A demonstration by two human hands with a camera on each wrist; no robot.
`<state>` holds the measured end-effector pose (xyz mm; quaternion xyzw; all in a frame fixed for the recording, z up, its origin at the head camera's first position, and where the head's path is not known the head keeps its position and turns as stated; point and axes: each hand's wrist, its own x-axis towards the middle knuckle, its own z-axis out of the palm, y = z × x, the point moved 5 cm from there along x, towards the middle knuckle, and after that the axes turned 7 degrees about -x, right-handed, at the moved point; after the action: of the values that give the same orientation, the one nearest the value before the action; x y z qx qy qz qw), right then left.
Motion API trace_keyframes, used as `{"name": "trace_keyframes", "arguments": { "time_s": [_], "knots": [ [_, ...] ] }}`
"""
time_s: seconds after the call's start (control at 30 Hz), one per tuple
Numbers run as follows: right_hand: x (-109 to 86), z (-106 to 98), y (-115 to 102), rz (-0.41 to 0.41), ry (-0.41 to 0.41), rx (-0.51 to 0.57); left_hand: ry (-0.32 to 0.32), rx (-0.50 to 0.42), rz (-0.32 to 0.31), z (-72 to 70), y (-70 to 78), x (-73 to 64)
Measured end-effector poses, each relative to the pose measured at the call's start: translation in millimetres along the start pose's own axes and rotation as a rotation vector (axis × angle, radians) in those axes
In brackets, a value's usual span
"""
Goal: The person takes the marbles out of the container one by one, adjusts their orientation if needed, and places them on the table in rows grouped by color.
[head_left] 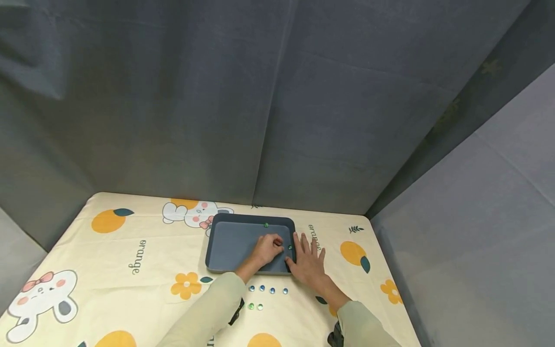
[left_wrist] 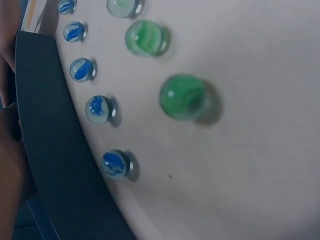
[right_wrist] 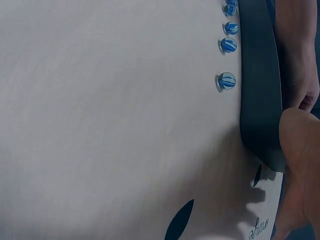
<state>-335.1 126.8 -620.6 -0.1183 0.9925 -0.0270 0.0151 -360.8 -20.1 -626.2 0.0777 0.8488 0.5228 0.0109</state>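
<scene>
My left hand [head_left: 266, 249] is inside a dark grey tray [head_left: 225, 246], over its right half, with the fingers curled and the fingertips close to a green marble [head_left: 290, 247]. Whether those fingers pinch something I cannot tell. Spread along the tray's right rim, the straight fingers of my right hand [head_left: 307, 262] lie at its front right corner. Another green marble [head_left: 266, 225] sits near the tray's back wall. On the cloth in front of the tray, several blue-swirled marbles [left_wrist: 114, 164] form a row, and green marbles [left_wrist: 183, 97] lie nearer to me.
A cream cloth [head_left: 156, 289] printed with oranges, flowers and rabbits covers the table. Grey curtains [head_left: 195, 96] hang behind it and on both sides. The tray's raised front wall [right_wrist: 260, 75] stands between the blue marbles and my hands.
</scene>
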Motion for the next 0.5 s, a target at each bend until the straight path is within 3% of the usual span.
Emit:
{"name": "trace_keyframes", "arguments": {
  "time_s": [0.23,0.5],
  "knots": [
    [-2.4,-2.3,-0.4,-0.001,-0.005,0.006,-0.023,0.007,-0.02,9.1,3.1,3.3],
    [-2.3,-3.5,-0.4,0.0,-0.02,-0.023,-0.041,0.052,0.002,15.8,8.1,6.8]
  ]
}}
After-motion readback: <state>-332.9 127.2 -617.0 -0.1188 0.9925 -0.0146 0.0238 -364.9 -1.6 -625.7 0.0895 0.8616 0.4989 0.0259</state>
